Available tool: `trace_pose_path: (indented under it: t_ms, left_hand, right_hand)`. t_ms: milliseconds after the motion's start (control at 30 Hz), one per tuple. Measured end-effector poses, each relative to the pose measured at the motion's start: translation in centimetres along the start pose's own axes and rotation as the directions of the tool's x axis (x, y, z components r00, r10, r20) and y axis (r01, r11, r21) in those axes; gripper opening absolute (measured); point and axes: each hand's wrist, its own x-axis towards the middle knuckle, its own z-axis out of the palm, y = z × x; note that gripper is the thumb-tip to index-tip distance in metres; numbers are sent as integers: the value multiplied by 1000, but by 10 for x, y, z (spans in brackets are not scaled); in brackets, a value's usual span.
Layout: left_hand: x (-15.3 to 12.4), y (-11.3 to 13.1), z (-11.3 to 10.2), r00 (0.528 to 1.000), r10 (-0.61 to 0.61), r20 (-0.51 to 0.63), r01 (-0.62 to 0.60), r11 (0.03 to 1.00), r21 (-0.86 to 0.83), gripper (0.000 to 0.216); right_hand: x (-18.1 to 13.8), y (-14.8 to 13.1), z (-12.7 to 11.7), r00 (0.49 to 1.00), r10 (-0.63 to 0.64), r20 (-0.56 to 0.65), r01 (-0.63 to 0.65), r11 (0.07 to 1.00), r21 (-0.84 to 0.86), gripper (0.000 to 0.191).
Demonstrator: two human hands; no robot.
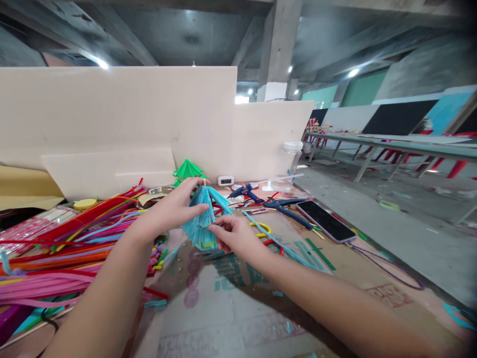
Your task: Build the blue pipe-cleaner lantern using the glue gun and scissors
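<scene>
A light-blue umbrella-shaped pipe-cleaner piece [199, 229] is held up over the middle of the work surface. My left hand [181, 206] grips it near its top, thumb across the front. At its lower right side, my right hand [234, 233] pinches the edge between thumb and bent fingers. Some right fingertips are hidden behind the piece. A loose blue strip [279, 242] extends from near my right hand toward the lower right. Just behind the piece stands a green umbrella-shaped piece [187, 171].
Colourful pipe cleaners [93, 243] are heaped at left. A glue gun [246, 192], dark-handled pliers [286, 211] and a phone [325, 221] with a looped strap lie at right. A lidded plastic jar [290, 159] and small digital clock [225, 180] stand by the pale partition [112, 109].
</scene>
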Motion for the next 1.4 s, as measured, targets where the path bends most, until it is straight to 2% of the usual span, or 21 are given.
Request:
trace_pose_path:
  t_ms: [200,367,600,833,1400]
  left_hand:
    - [1,-2,1,1000,-24,-3,23,999,-24,49]
    - [1,-4,2,1000,-21,-8,21,1000,-15,48]
    - [2,-3,2,999,-31,-9,31,1000,-2,47]
    - [1,1,1,1000,-26,1,26,1000,-16,50]
    - [1,2,4,1000,13,-26,-12,1000,14,51]
  right_hand:
    - [-2,-1,2,999,5,48,-3,1000,-26,13]
    - [-3,-3,2,999,-28,-39,27,999,-24,15]
    - [-3,-4,3,998,47,53,-49,998,44,12]
    - [-5,-9,3,994,92,57,-97,992,86,11]
    - [-3,-6,1,996,63,63,-67,995,72,13]
